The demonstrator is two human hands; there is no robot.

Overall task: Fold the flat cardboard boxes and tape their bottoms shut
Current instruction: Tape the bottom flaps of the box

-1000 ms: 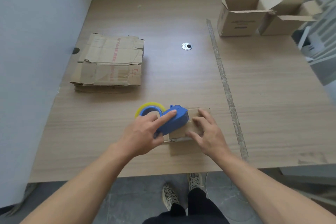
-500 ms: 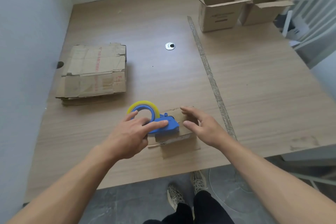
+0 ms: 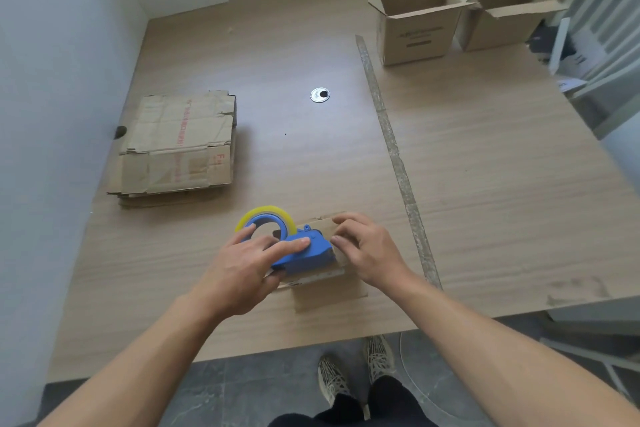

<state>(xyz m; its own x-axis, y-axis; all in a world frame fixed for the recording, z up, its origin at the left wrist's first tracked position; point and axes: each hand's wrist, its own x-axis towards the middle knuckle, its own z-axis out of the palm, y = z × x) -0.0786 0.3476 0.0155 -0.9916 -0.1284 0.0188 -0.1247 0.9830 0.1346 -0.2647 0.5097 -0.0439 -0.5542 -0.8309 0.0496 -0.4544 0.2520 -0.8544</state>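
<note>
At the near edge of the counter (image 3: pixel 485 184), in the head view, a small cardboard box (image 3: pixel 329 293) stands right in front of the person, and both hands are on it. The left hand (image 3: pixel 242 267) holds the blue tape dispenser (image 3: pixel 304 255), thumb under it and forefinger laid along its body. The dispenser rests on the top face of the box, and its yellow tape roll (image 3: pixel 266 213) rises at the box's left end. The right hand (image 3: pixel 367 250) grips nothing: its fingers are spread and lightly bent, the tips pressing the cardboard just beside the dispenser. A pale strip runs along the near top edge of the box and is likely tape, but it is too blurred to tell how much of the seam is covered. By my reading this box is already folded, turned bottom up, and in the middle of being taped. At the far right corner two upright boxes (image 3: pixel 419 28) stand side by side with their top flaps open. Their bottoms are hidden, so I only suppose they are taped and finished. On the left, near the wall and well apart from the hands, lies a stack of flat boxes (image 3: pixel 176 146), several sheets thick and not yet folded. I cannot count the sheets. That makes two boxes apparently done and one in hand, and the stack looks like most of the work left.
</note>
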